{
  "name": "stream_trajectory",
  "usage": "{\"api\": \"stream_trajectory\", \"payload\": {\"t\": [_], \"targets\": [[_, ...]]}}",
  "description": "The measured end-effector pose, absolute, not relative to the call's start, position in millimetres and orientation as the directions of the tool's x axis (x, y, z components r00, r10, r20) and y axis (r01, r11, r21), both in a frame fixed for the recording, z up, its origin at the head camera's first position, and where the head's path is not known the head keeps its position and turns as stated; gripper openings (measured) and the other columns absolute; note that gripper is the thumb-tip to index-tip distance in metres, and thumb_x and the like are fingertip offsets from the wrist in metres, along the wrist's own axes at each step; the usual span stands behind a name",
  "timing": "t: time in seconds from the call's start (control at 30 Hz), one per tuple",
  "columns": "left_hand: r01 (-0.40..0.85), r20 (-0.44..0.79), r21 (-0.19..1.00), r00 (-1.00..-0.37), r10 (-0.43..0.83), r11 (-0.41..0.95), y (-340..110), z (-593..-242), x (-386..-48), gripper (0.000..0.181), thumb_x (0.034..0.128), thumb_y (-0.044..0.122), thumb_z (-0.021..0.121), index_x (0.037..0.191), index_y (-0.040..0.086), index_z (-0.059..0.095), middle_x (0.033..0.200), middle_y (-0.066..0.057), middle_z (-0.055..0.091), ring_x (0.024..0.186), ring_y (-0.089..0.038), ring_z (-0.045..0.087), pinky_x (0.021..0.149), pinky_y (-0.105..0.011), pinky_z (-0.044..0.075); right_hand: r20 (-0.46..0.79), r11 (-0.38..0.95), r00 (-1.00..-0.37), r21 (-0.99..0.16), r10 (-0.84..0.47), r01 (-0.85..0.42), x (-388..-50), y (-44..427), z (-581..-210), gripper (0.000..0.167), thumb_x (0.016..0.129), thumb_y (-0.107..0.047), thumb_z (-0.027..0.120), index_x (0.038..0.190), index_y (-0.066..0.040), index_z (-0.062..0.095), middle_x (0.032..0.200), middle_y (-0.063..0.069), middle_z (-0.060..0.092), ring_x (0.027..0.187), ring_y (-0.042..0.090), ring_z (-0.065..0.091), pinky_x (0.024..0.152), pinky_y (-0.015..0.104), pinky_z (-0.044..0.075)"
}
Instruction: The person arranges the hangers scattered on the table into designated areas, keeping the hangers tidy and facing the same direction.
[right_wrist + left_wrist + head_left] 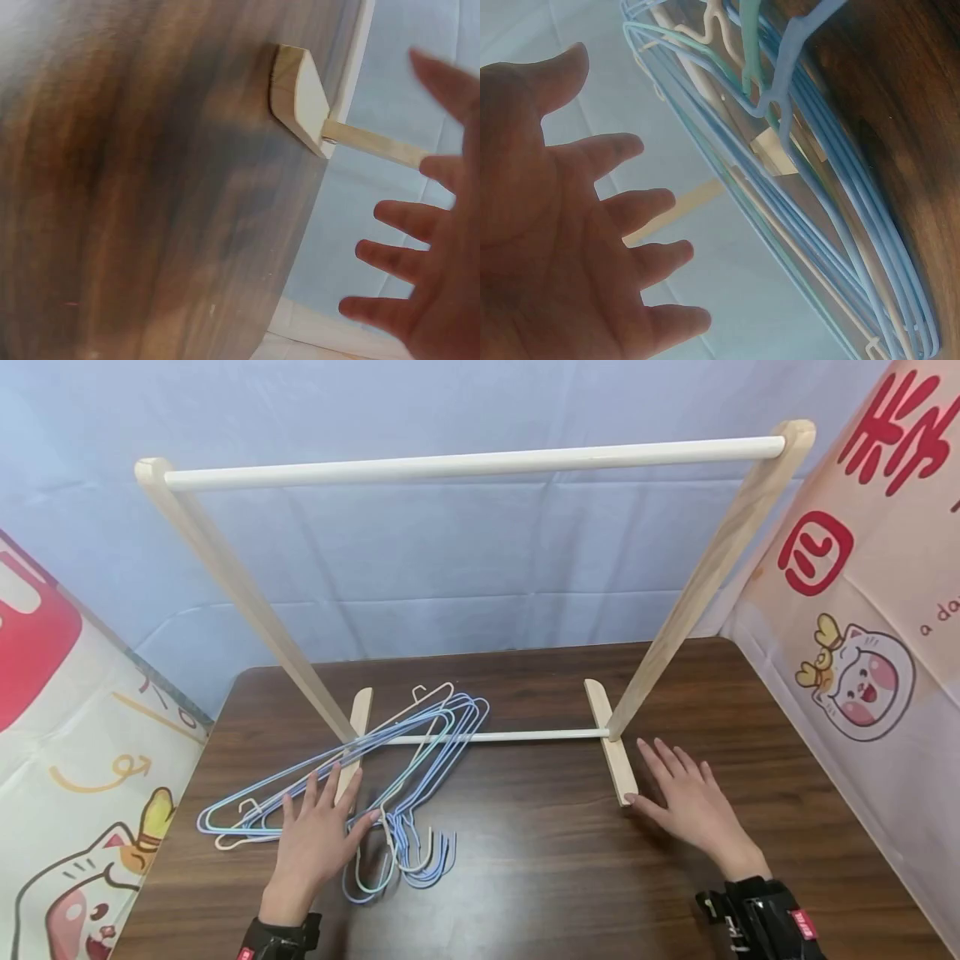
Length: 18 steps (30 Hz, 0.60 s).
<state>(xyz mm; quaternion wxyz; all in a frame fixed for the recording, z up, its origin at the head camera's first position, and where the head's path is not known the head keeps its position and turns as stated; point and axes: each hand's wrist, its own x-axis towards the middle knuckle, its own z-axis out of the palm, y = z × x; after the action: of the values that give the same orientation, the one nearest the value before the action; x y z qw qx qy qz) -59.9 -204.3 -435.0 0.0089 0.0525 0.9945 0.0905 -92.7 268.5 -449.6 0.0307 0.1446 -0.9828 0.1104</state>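
At the far left we saw a white cloth printed with a cartoon cat (82,868). Right of it, on the dark brown wood-grain tabletop (540,868), lay a tangled pile of thin blue, mint-green and cream hangers (405,724), most of their hooks bunched toward the near side. The pile covered part of the pale wooden left foot (362,710) and the left end of a thin white lower rod (540,737). The left hand (315,835) was over the pile's near side, palm down, its grip spread with fingers extended; we could not tell whether it touched the hangers.

From the left foot a slanting pale wooden left post (247,597) rose to a thick white top rail (480,468), before a light blue cloth backdrop (465,552). The matching right post (708,581) stood on the right foot (618,770). Just beside that foot's near end we saw the right hand (690,806), its grip also spread. Farthest right hung a pinkish cloth with red lettering (862,560).
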Motion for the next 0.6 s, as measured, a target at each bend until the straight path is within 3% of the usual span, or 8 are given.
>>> {"api": "stream_trajectory", "payload": {"t": [0.17,0.33,0.6], "targets": [[0.11,-0.023,0.167,-0.993,0.115,0.98,-205,-433,-60,0.063,0.0889,0.05,0.046,0.14,0.015,0.035,0.143,-0.02,0.028,0.13,-0.047,0.018,0.095,-0.067,0.016,0.273,0.918,-0.924,-0.217,-0.268,-0.331,-102,269,-440,0.065,0.074,-0.019,0.073,0.127,0.007,0.045,0.114,0.031,0.053,0.096,0.046,0.054,0.072,0.055,0.044],[0.108,-0.041,0.164,-0.992,0.116,0.981,-207,-430,-59,0.06,0.0888,0.042,0.052,0.139,0.013,0.037,0.141,-0.022,0.031,0.125,-0.048,0.026,0.093,-0.065,0.023,0.235,0.924,-0.952,-0.28,-0.199,-0.262,-110,269,-421,0.051,0.079,-0.014,0.068,0.119,0.01,0.049,0.109,0.033,0.054,0.095,0.048,0.053,0.07,0.056,0.044],[0.117,-0.032,0.145,-0.992,0.122,0.983,-207,-426,-59,0.06,0.0857,0.038,0.058,0.136,0.011,0.041,0.133,-0.025,0.041,0.111,-0.047,0.044,0.081,-0.058,0.04,0.198,0.903,-0.966,-0.364,-0.164,-0.227,-126,266,-386,0.048,0.083,-0.009,0.063,0.119,0.016,0.046,0.112,0.037,0.05,0.098,0.05,0.05,0.077,0.058,0.04]]}}
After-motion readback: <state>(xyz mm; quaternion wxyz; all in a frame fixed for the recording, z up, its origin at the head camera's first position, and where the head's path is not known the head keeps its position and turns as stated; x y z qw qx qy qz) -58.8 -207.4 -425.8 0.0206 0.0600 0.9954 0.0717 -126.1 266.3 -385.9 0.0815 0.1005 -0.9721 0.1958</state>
